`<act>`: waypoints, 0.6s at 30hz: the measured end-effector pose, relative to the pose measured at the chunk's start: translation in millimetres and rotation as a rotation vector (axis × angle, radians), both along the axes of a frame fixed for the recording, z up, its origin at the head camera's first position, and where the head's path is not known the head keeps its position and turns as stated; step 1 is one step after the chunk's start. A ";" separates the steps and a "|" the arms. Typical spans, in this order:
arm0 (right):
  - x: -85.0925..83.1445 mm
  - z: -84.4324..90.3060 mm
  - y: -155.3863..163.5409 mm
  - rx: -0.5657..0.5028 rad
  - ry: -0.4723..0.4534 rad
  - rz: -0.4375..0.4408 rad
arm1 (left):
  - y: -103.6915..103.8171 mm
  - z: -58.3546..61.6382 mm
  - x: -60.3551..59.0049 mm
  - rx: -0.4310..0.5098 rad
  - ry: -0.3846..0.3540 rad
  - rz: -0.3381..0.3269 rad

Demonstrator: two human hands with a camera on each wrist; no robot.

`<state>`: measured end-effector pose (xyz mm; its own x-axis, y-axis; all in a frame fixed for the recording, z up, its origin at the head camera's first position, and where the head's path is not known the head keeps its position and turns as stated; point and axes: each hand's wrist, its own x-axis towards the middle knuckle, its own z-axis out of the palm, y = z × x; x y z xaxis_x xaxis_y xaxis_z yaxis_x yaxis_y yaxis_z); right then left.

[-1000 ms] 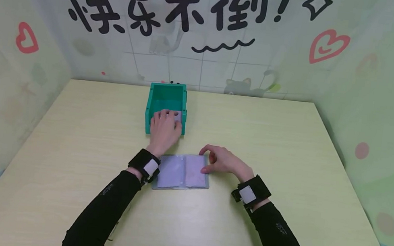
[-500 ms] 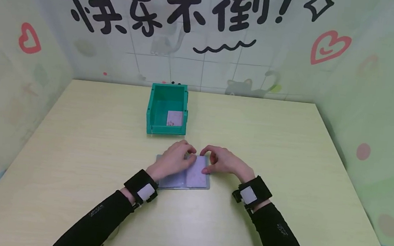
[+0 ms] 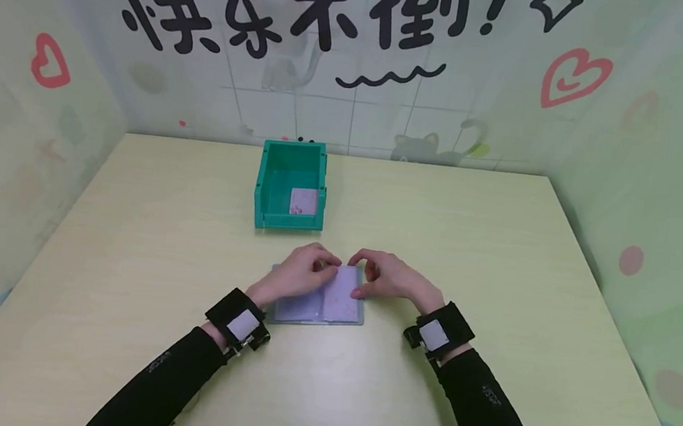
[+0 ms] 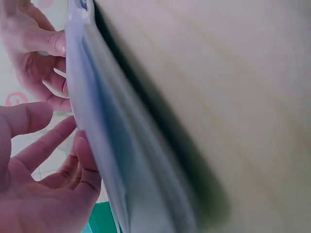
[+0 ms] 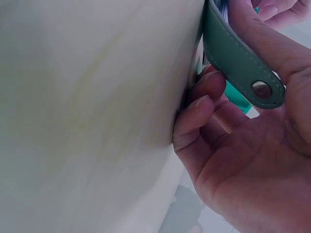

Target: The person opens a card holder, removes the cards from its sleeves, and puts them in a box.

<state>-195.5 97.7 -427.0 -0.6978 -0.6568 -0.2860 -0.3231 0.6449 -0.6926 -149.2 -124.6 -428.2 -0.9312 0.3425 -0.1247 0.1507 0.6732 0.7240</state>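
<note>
An open card holder (image 3: 318, 303) with clear sleeves lies on the table in front of me. My left hand (image 3: 299, 275) lies over its left page, loosely curled fingertips touching the top of the right page; in the left wrist view the fingers (image 4: 53, 141) touch the sleeve edges (image 4: 107, 145) and the thumb stays clear. My right hand (image 3: 387, 278) grips the holder's right edge. In the right wrist view its thumb presses the green snap strap (image 5: 238, 58) and its fingers (image 5: 199, 111) curl under the edge. A pale card (image 3: 303, 202) lies in the green bin (image 3: 293, 153).
The green bin stands just beyond the holder, its low open side facing me. Decorated walls (image 3: 358, 67) close the yellow table (image 3: 501, 259) in at the back and on both sides. I see no other objects on the table.
My left hand has come back out of the green bin, leaving a card inside, and settled on the holder's right page. The right hand has stayed on the holder's edge.
</note>
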 end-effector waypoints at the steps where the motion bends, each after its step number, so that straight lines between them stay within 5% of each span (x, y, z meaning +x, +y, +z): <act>1: -0.1 -0.2 0.5 0.001 0.000 0.002 | -1.2 0.0 -0.4 0.012 -0.009 0.000; 11: -0.8 -1.5 3.6 -0.004 0.016 0.037 | -11.6 -1.4 -5.7 0.144 -0.138 0.053; 18: 0.1 -1.4 3.4 0.003 0.012 0.029 | -13.2 -0.1 -6.5 0.177 -0.150 0.036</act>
<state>-195.4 101.1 -428.4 -0.6819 -0.6759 -0.2795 -0.3502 0.6372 -0.6865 -155.7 -137.8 -428.3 -0.9188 0.3381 -0.2037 0.0104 0.5367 0.8437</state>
